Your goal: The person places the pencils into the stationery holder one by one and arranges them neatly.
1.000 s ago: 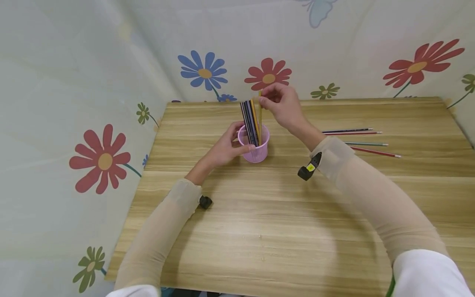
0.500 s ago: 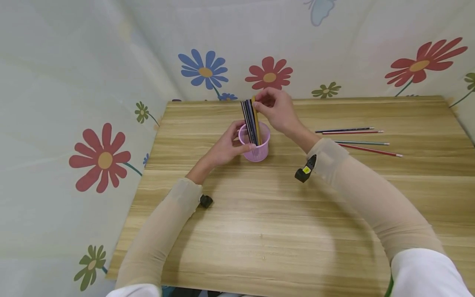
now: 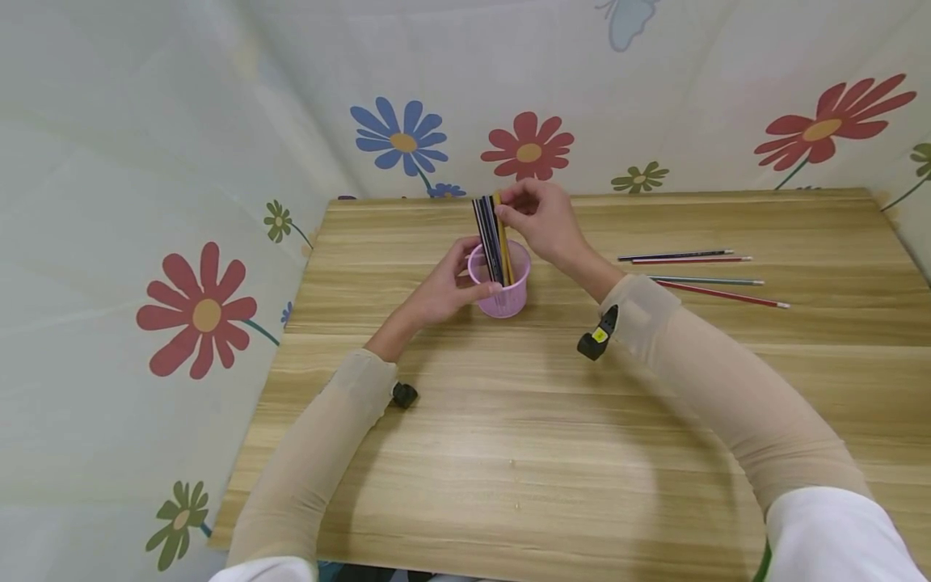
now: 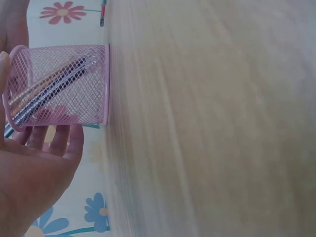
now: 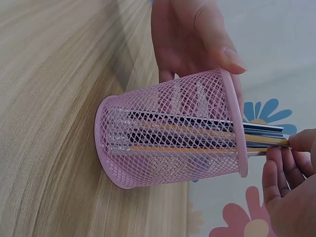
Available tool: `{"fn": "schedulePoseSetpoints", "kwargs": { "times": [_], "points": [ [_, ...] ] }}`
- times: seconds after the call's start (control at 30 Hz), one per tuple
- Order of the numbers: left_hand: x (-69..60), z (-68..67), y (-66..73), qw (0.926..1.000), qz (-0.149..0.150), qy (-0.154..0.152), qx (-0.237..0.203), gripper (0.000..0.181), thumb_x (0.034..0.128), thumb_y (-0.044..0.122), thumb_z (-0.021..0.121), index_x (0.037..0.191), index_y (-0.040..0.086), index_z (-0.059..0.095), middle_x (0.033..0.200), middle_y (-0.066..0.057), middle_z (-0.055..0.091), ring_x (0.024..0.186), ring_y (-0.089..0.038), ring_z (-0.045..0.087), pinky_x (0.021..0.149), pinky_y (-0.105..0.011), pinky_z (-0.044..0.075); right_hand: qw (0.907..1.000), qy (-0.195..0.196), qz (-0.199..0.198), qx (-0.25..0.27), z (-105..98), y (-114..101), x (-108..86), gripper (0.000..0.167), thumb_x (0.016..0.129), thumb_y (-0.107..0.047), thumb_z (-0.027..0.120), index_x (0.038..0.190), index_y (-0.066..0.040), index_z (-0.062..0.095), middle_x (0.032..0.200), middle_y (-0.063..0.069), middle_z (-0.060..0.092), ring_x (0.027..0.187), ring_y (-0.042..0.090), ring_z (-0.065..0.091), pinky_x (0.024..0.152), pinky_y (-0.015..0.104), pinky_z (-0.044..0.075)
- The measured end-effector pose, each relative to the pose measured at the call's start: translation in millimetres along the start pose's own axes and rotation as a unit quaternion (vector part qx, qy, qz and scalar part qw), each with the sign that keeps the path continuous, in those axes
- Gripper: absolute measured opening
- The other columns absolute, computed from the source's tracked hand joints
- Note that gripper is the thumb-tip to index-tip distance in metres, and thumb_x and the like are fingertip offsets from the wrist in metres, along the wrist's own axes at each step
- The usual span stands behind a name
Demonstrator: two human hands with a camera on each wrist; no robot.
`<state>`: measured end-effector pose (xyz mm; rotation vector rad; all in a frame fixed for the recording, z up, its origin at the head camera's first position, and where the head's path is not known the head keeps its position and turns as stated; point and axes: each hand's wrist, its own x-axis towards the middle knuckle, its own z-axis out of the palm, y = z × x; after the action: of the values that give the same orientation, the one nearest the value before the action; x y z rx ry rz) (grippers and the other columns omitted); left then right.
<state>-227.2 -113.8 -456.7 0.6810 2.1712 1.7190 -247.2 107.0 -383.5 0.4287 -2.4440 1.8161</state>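
A pink mesh pencil cup (image 3: 507, 304) stands upright near the back of the table. Dark and yellow pencils (image 3: 487, 234) lean in it toward the left; the right wrist view shows their lower ends through the mesh (image 5: 173, 131). My left hand (image 3: 441, 288) holds the cup from the left, its thumb on the rim and its fingers round the far side. Above the rim, my right hand (image 3: 545, 218) pinches the upper end of a yellow pencil (image 3: 502, 234) between thumb and fingers. That pencil's lower part is inside the cup, against the others.
To the right, several pencils (image 3: 698, 281) with dark, red and green barrels lie on the wooden table (image 3: 524, 404). A flower-printed cloth (image 3: 698, 105) rises behind the table's back edge and along its left side.
My right hand has moved slightly left and down, bringing the yellow pencil from apart to against the other pencils in the cup. The left hand stays on the cup.
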Motion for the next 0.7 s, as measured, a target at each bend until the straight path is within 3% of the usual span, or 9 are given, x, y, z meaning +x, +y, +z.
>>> {"fn": "schedulePoseSetpoints", "kwargs": {
  "times": [0.47, 0.7],
  "points": [
    [-0.5, 0.6, 2.1, 1.0000, -0.005, -0.001, -0.004, 0.077, 0.0963, 0.008, 0.079, 0.158, 0.012, 0.033, 0.154, -0.014, 0.047, 0.139, -0.030, 0.052, 0.118, -0.045, 0.045, 0.9998, -0.019, -0.004, -0.008, -1.5, 13.2, 0.0, 0.015, 0.103, -0.015, 0.072, 0.110, -0.002, 0.070, 0.102, 0.011, 0.070, 0.089, 0.023, 0.066, 0.081, 0.027, 0.057],
    [0.6, -1.3, 1.4, 0.9999, -0.009, -0.004, -0.011, 0.080, 0.0963, 0.008, 0.079, 0.160, 0.011, 0.031, 0.156, -0.016, 0.044, 0.142, -0.033, 0.049, 0.120, -0.048, 0.042, 0.9995, -0.031, 0.008, -0.004, -6.0, 13.3, -1.4, 0.017, 0.104, -0.017, 0.071, 0.114, -0.002, 0.071, 0.105, 0.011, 0.070, 0.091, 0.023, 0.068, 0.086, 0.037, 0.060]
  ]
}}
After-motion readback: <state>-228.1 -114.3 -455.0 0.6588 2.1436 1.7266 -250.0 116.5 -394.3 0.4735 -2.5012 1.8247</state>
